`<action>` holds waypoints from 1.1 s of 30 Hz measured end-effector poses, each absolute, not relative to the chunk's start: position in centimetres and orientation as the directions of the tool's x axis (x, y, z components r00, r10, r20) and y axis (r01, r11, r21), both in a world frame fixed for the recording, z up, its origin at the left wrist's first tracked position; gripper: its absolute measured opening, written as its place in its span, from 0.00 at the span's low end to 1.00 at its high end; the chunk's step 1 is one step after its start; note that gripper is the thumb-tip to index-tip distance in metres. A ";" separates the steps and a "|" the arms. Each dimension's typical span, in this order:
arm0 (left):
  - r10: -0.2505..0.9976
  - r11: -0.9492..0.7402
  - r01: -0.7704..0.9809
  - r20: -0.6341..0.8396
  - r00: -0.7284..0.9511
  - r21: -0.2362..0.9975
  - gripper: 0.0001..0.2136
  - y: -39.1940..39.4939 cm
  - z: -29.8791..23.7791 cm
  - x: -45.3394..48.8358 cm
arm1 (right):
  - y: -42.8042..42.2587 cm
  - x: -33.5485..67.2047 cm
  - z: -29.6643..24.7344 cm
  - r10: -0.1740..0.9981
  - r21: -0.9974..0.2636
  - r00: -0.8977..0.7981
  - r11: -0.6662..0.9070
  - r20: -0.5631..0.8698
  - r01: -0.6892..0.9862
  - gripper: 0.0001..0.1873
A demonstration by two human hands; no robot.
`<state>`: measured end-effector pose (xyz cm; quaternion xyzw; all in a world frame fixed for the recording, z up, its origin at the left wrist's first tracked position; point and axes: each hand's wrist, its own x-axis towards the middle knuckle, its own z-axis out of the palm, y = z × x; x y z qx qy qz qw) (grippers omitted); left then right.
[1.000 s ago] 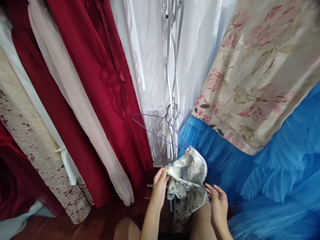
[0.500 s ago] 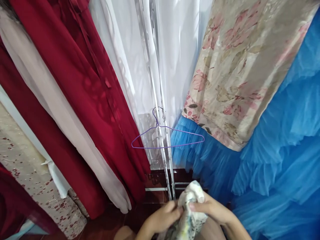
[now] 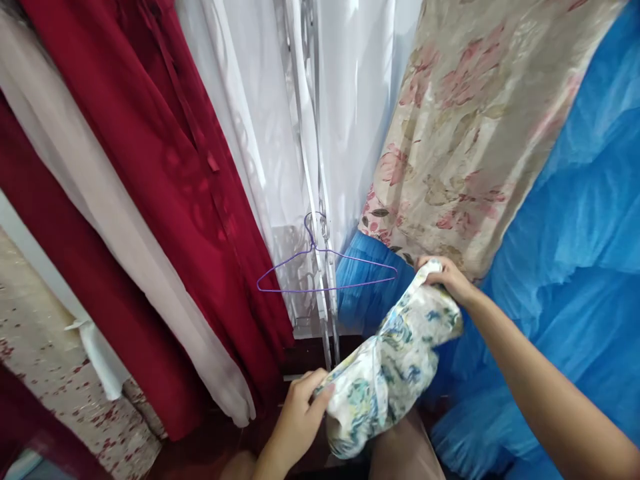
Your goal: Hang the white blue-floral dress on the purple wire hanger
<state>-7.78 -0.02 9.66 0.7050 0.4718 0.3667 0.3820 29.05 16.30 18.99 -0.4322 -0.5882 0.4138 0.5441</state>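
Stretched between my hands is a white floral top point(image 3: 395, 360) with a blue, green and yellow print, and its upper edge slants up to the right. Two rounded, cup-like halves meet at a gathered middle; I cannot tell its full cut. My left hand point(image 3: 303, 403) pinches the lower left end. At the upper right end, my right hand point(image 3: 447, 277) grips the edge, fingers closed on it. A thin purple wire hanger point(image 3: 300, 291) hangs just above and left of the top, with no clothing on it.
White metal rack posts point(image 3: 325, 320) stand behind the hanger. Red dresses point(image 3: 165, 173) and a pale pink one point(image 3: 125, 227) hang to the left, white fabric point(image 3: 345, 100) in the middle. On the right hang a beige floral dress point(image 3: 465, 133) and a ruffled blue gown point(image 3: 565, 267).
The bunched top has been lifted and spread out. My right hand has moved up and to the right with one end; my left hand has shifted slightly left and up.
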 end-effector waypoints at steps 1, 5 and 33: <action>0.927 -0.323 0.391 0.206 0.314 0.862 0.15 -0.4 11.0 -7.0 | 17.8 28.7 19.7 0.954 -0.954 -0.035 0.298 0.297 0.040 0.08; 0.897 -0.422 0.364 0.325 0.300 0.830 0.15 -0.8 14.4 -5.6 | 22.2 24.0 21.2 0.968 -0.981 -0.165 0.178 0.188 -0.072 0.10; 0.937 -0.237 0.492 0.330 -0.112 0.838 0.11 21.7 21.5 -19.8 | 19.1 21.7 17.9 0.918 -0.996 -0.396 0.023 -0.012 0.083 0.25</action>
